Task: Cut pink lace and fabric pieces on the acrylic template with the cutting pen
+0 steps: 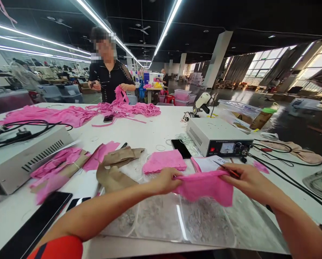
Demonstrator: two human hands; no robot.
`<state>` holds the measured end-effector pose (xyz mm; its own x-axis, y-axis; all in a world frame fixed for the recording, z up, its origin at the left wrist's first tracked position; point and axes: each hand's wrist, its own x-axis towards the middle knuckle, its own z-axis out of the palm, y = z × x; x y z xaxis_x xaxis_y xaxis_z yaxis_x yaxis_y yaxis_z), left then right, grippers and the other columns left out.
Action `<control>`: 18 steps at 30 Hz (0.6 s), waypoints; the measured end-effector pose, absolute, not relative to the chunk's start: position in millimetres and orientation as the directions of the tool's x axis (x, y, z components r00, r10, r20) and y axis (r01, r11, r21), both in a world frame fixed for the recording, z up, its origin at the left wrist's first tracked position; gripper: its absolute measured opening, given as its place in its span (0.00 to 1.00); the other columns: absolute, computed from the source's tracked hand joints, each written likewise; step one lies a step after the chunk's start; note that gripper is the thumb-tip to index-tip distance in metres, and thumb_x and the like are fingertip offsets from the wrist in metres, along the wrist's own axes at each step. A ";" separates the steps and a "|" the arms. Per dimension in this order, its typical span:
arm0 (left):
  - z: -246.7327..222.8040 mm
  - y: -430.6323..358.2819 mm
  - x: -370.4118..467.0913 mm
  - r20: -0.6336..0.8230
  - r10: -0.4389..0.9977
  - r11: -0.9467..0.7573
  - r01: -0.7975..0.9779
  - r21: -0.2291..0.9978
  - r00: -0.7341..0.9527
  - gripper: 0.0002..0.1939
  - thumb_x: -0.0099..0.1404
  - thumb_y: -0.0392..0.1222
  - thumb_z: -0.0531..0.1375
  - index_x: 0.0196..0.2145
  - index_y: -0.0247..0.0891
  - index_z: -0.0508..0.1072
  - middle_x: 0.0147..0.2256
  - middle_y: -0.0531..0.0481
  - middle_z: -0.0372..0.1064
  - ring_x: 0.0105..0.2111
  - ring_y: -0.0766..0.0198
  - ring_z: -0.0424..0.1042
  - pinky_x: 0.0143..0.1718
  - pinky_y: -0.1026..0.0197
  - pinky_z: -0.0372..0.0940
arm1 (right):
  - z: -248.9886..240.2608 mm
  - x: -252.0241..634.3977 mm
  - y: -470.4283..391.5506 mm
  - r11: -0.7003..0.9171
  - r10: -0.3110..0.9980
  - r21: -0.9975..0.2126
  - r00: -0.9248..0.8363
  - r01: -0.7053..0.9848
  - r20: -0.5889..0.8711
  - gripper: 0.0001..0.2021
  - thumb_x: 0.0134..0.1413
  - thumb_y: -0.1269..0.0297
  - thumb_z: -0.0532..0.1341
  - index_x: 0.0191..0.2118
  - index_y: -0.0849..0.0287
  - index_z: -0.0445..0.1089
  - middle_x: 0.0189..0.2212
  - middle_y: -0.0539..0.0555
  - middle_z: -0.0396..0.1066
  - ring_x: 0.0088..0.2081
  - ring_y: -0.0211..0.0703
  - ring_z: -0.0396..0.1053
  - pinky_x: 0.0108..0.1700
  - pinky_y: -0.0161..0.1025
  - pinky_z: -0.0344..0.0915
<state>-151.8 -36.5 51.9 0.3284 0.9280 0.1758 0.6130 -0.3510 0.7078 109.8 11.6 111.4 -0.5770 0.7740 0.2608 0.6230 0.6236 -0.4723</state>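
A piece of pink fabric (206,187) hangs stretched between my two hands above a clear plastic board (161,219). My left hand (166,180) pinches its left end. At the upper right corner, my right hand (245,178) is closed on the fabric and also holds a slim, dark, pointed tool (227,169); whether it is snips or tweezers I cannot tell. Just beyond the hands lies a stack of pink fabric pieces (164,161). Beside it, a white paper with handwriting (208,163) rests on more pink fabric.
Grey power box (220,135) with cables stands at right, another box (28,154) at left. Brown fabric strips (117,169), pink bundles (59,162) and a black phone (180,148) lie around. Across the table, a person (109,77) handles pink strips (120,104).
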 end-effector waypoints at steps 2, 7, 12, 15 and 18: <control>65.6 -20.0 -176.0 0.211 0.942 -0.333 0.661 0.673 0.260 0.10 0.60 0.33 0.55 0.26 0.35 0.75 0.23 0.54 0.70 0.24 0.67 0.68 0.25 0.67 0.61 | 113.9 91.1 36.5 0.651 0.750 -0.456 -0.606 0.607 0.264 0.16 0.53 0.55 0.57 0.20 0.59 0.64 0.17 0.47 0.61 0.21 0.36 0.58 0.23 0.32 0.54; 95.4 19.9 -227.5 0.402 0.908 -0.335 0.784 0.522 0.121 0.12 0.63 0.34 0.54 0.40 0.36 0.76 0.40 0.45 0.70 0.42 0.58 0.69 0.44 0.58 0.63 | 100.6 38.8 95.3 0.747 0.663 -0.459 -0.478 0.481 0.577 0.09 0.52 0.60 0.58 0.33 0.58 0.73 0.29 0.52 0.74 0.32 0.43 0.70 0.35 0.36 0.66; 59.6 4.7 -247.6 0.330 0.883 -0.415 0.884 0.216 0.334 0.12 0.60 0.30 0.54 0.35 0.37 0.76 0.36 0.44 0.69 0.39 0.57 0.68 0.44 0.55 0.63 | 30.1 10.8 99.7 0.821 0.570 -0.439 -0.559 0.365 0.601 0.10 0.52 0.64 0.56 0.34 0.56 0.75 0.36 0.56 0.77 0.39 0.46 0.74 0.44 0.42 0.71; 37.4 -17.6 -251.7 0.236 0.872 -0.474 0.860 0.190 0.429 0.13 0.56 0.28 0.57 0.36 0.39 0.76 0.36 0.46 0.70 0.37 0.60 0.69 0.43 0.59 0.65 | 2.8 14.2 88.2 0.822 0.563 -0.447 -0.622 0.353 0.544 0.12 0.52 0.67 0.55 0.37 0.56 0.75 0.40 0.55 0.77 0.41 0.44 0.75 0.44 0.42 0.72; 43.1 -39.8 -264.7 0.266 0.863 -0.490 0.839 0.238 0.429 0.20 0.58 0.29 0.55 0.47 0.38 0.73 0.44 0.44 0.69 0.44 0.59 0.69 0.48 0.59 0.63 | 6.7 29.3 72.1 0.779 0.623 -0.486 -0.572 0.396 0.534 0.15 0.54 0.65 0.55 0.44 0.59 0.73 0.45 0.58 0.75 0.48 0.47 0.72 0.52 0.46 0.68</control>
